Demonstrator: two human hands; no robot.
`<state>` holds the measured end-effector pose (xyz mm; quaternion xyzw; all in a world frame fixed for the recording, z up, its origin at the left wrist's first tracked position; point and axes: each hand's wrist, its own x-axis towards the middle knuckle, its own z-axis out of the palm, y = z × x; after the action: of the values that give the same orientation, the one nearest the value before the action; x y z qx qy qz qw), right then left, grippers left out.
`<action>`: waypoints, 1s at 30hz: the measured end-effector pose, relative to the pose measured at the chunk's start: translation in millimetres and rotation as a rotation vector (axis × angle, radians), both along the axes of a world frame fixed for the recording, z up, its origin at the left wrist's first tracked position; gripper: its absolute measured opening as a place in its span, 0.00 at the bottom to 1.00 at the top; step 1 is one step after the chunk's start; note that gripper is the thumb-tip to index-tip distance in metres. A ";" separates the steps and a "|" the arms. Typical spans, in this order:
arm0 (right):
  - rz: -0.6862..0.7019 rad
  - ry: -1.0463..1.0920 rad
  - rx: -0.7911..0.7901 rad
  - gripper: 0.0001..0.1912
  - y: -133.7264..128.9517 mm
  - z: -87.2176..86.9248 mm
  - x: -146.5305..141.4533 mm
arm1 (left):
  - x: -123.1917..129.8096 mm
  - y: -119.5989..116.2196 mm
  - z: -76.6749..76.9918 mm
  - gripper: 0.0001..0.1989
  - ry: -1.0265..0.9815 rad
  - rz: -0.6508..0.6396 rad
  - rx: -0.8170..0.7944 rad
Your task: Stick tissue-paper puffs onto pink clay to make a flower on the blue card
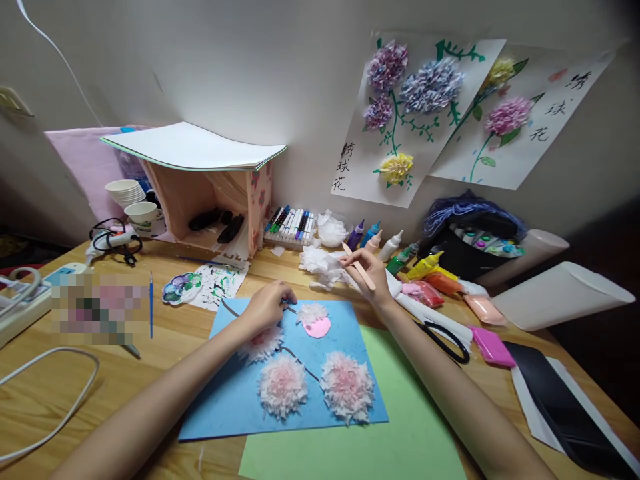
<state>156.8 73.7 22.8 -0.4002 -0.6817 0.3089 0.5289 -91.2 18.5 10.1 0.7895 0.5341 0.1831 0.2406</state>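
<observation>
My right hand (373,272) holds a flat wooden craft stick (359,267), its fingertips at a crumpled pile of white tissue paper (321,264). I cannot tell if they also pinch a piece. My left hand (273,305) is closed, fingers bent down over the top of a blue sheet (220,387); what they hold, if anything, is hidden. Fluffy pink-white paper flowers (283,385) and dark stems (303,363) are on the sheet. Near the top lies a flat pink patch (318,327), with white tissue pieces (312,313) along its upper side.
A green sheet (410,400) lies under the blue one. Paint bottles (394,245), clay packets (434,293) and scissors (447,341) lie to the right. Markers (290,223) and a pink box (210,207) stand behind. A blue brush (151,307) and a power strip (30,307) are left.
</observation>
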 end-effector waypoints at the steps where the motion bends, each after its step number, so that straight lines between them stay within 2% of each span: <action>1: -0.004 0.047 -0.043 0.10 2.0 2.5 -0.2 | 0.2 -0.1 0.0 0.13 -0.001 0.000 0.001; 5: 0.032 0.178 -0.179 0.13 6.3 8.1 -2.1 | -0.2 -0.1 -1.6 0.12 -0.018 0.011 -0.003; 8: 0.111 0.209 -0.246 0.13 2.6 11.8 -8.5 | -0.3 1.1 1.3 0.12 -0.040 0.024 -0.014; 13: 0.233 0.195 -0.345 0.13 -15.0 19.0 -30.1 | 8.7 0.6 22.7 0.14 -0.283 0.125 -0.048; 17: 0.285 0.171 -0.376 0.13 -26.6 15.1 -44.2 | 16.4 -3.6 36.3 0.17 -0.491 0.093 -0.156; 20: 0.268 0.150 -0.341 0.13 -28.5 7.7 -47.8 | 15.0 -5.2 38.8 0.15 -0.476 0.122 -0.104; 26: 0.147 0.053 -0.265 0.11 -21.2 -6.0 -43.4 | 6.4 -1.9 39.3 0.13 -0.391 0.173 -0.037; 30: 0.073 -0.105 -0.233 0.10 -20.8 -4.1 -39.9 | 4.5 0.5 38.9 0.11 -0.324 0.183 -0.001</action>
<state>116.9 52.8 18.6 -0.4495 -0.6821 0.3834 0.4309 -86.7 19.0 49.0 0.6977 0.5580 0.3288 0.3063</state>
